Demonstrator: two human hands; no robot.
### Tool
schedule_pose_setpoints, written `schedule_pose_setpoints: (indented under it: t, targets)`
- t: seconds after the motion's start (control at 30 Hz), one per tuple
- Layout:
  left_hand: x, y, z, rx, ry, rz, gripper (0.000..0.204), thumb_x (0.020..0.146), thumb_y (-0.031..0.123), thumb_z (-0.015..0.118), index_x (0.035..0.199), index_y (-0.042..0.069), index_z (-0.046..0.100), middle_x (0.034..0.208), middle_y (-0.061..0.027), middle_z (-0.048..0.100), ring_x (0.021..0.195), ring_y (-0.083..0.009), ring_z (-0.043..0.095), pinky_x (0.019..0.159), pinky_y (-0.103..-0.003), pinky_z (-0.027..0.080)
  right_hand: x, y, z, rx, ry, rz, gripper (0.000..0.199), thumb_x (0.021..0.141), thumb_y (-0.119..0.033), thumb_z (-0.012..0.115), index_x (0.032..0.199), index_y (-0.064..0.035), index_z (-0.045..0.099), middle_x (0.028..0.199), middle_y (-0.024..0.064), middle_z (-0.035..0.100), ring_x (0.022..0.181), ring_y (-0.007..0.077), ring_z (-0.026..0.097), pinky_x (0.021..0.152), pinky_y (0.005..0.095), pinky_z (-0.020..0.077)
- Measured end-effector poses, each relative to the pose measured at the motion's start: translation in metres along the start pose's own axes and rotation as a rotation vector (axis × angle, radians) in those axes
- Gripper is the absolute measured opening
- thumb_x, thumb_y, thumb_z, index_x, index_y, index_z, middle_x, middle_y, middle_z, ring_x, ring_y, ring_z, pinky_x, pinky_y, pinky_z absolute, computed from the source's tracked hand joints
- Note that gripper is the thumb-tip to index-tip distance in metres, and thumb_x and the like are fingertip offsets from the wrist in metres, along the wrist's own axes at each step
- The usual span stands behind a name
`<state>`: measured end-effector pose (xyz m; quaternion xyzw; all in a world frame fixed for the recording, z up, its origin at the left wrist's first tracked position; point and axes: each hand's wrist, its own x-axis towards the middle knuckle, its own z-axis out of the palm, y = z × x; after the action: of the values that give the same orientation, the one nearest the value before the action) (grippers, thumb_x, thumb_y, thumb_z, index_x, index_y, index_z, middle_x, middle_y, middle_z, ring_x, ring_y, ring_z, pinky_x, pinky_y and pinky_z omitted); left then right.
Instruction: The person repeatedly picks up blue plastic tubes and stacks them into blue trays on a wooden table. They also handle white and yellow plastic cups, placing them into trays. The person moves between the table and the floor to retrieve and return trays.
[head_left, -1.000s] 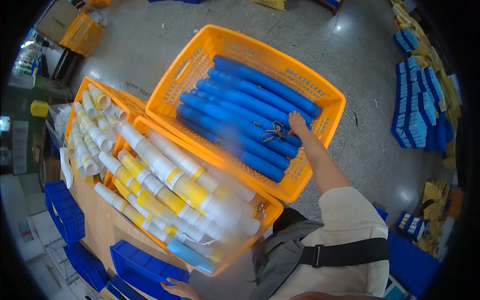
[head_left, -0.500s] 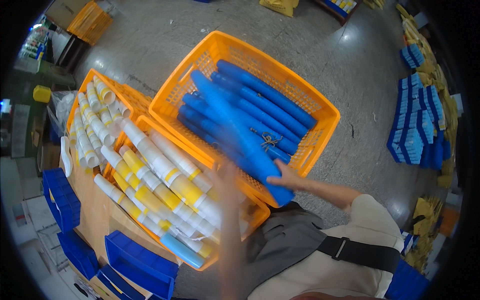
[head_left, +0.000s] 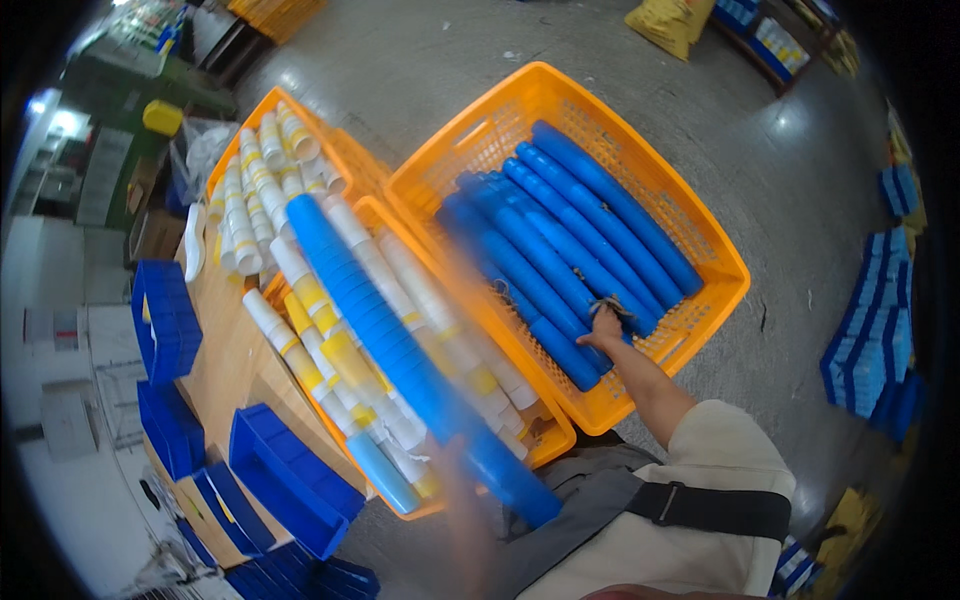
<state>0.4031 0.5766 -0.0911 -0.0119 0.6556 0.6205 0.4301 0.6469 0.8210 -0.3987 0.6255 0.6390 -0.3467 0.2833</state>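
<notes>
A long blue stack of nested round pieces (head_left: 375,310) slants over the white-and-yellow stacks, its near end by my apron. My left hand (head_left: 457,465), smeared by motion, holds this stack near its lower part. Over the near side of the orange crate (head_left: 690,225), my right hand (head_left: 608,330) closes its fingers on a small bunch of dark cords (head_left: 612,307). Several more blue stacks (head_left: 590,220) lie side by side in that crate, beneath the cords.
A second orange crate (head_left: 560,440), to the left, holds white-and-yellow stacks (head_left: 350,360) and a light blue one (head_left: 383,472). Blue bins (head_left: 290,480) stand on a wooden table (head_left: 235,350). Light blue bundles (head_left: 870,320) are piled at far right; a yellow sack (head_left: 668,25) lies behind.
One blue stack has come out of the crate and moved left over the white-and-yellow stacks with my left hand. My right hand has let go of it and now grips the cords. The view has shifted.
</notes>
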Motion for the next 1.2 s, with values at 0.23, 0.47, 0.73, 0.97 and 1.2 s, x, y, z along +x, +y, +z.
schedule_pose_setpoints:
  t: [0.23, 0.47, 0.73, 0.97, 1.2]
  targets:
    - [-0.044, 0.016, -0.035, -0.281, 0.048, 0.235, 0.088, 0.076, 0.041, 0.083, 0.141, -0.001, 0.041, 0.118, -0.0210, 0.063, 0.097, -0.0304, 0.069, 0.080, -0.044, 0.062, -0.058, 0.012, -0.045, 0.692, -0.121, -0.348, 0.138, 0.070, -0.060, 0.087, 0.162, -0.0047, 0.001, 0.162, 0.0227, 0.026, 0.143, 0.0388, 0.038, 0.113, 0.0487, 0.0433]
    - [-0.057, -0.018, -0.124, -0.101, 0.262, 0.454, 0.058, 0.098, 0.037, 0.066, 0.137, 0.000, 0.043, 0.111, -0.0198, 0.066, 0.088, -0.0263, 0.069, 0.069, -0.037, 0.060, -0.191, -0.048, -0.072, 0.896, 0.071, -0.661, 0.099, 0.087, -0.033, 0.078, 0.162, -0.0071, 0.019, 0.153, 0.0257, 0.041, 0.131, 0.0352, 0.052, 0.106, 0.0408, 0.0478]
    - [-0.120, -0.012, -0.223, -0.084, 0.451, 0.599, 0.060, 0.101, 0.027, 0.065, 0.147, 0.003, 0.036, 0.120, -0.0159, 0.060, 0.101, -0.0274, 0.064, 0.083, -0.039, 0.056, -0.435, -0.082, 0.005, 0.864, 0.124, -1.064, 0.090, 0.090, -0.017, 0.075, 0.161, -0.0040, 0.023, 0.152, 0.0245, 0.044, 0.134, 0.0294, 0.050, 0.110, 0.0398, 0.0432]
    - [-0.207, -0.025, -0.306, -0.221, 0.369, 0.562, 0.067, 0.098, 0.035, 0.066, 0.149, 0.003, 0.036, 0.118, -0.0162, 0.060, 0.101, -0.0261, 0.063, 0.081, -0.038, 0.055, -0.566, -0.121, 0.109, 0.817, -0.213, -1.228, 0.092, 0.094, -0.021, 0.071, 0.164, -0.0077, 0.012, 0.158, 0.0241, 0.035, 0.139, 0.0311, 0.044, 0.114, 0.0410, 0.0386]
    - [-0.227, -0.040, -0.369, -0.005, 0.375, 0.539, 0.079, 0.099, 0.029, 0.063, 0.160, 0.002, 0.021, 0.149, -0.0224, 0.044, 0.133, -0.0377, 0.047, 0.112, -0.050, 0.038, -0.614, -0.149, 0.182, 0.450, -0.080, -1.478, 0.096, 0.092, -0.023, 0.074, 0.163, -0.0060, 0.012, 0.159, 0.0232, 0.034, 0.138, 0.0316, 0.045, 0.112, 0.0419, 0.0401]
